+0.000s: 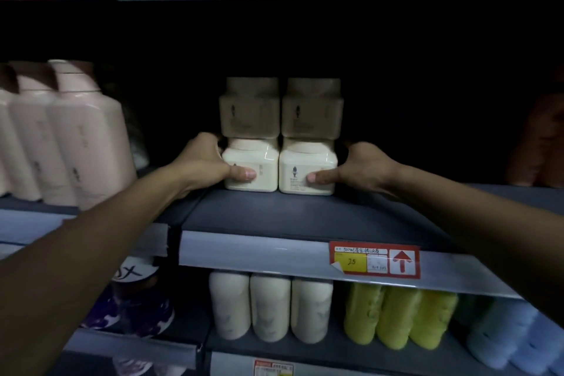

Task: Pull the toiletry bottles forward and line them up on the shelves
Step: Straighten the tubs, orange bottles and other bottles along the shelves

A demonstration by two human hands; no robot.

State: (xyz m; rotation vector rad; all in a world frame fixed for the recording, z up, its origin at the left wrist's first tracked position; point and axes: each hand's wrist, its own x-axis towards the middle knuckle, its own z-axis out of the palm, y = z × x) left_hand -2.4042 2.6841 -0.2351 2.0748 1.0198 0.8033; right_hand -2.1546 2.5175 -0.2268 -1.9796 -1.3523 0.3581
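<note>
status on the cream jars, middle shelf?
Left hand grips left cream jar, right hand grips right cream jar. Both carry stacked jars. Shelf ahead unobstructed.

Two bare forearms enter from the lower corners, no sleeves, cuffs, watch, bands or gloves on either. Left hand [201,162] and right hand [363,169] are bare too, no rings showing; each thumb shows a short, trimmed, unpainted nail, pale and glossy in the shelf light. Rest of the fingers [241,174] mostly hidden from this view; nothing else of the person shows.
</note>
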